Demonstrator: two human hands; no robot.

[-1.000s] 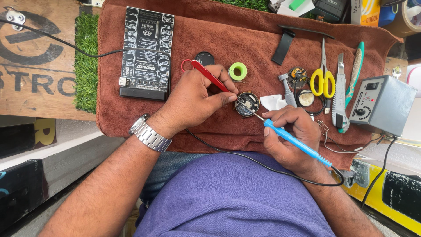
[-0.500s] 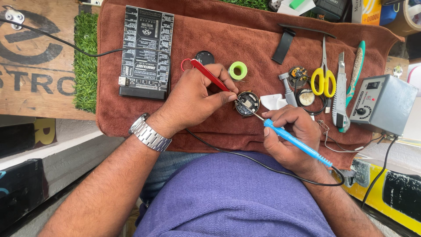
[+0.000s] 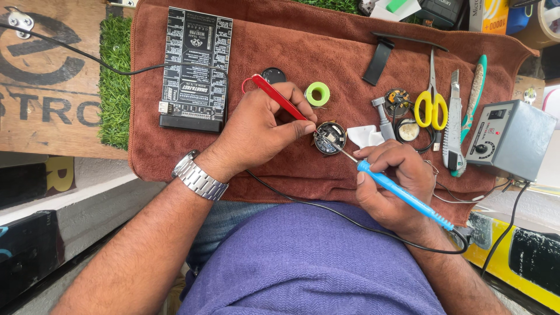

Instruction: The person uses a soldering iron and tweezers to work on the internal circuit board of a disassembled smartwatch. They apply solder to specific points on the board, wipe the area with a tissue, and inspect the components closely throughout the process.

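My left hand [image 3: 256,131] grips red tweezers [image 3: 279,97], tips at the round circuit board [image 3: 330,137]. My right hand [image 3: 394,184] clasps the blue soldering iron [image 3: 402,195], tip touching that board.

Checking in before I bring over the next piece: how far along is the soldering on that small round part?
Opened up: the round part lies with its insides exposed on the brown towel. In hand: the left hand steadies it with red tweezers, while the right hand sets the blue soldering iron to it. Left: closing it.
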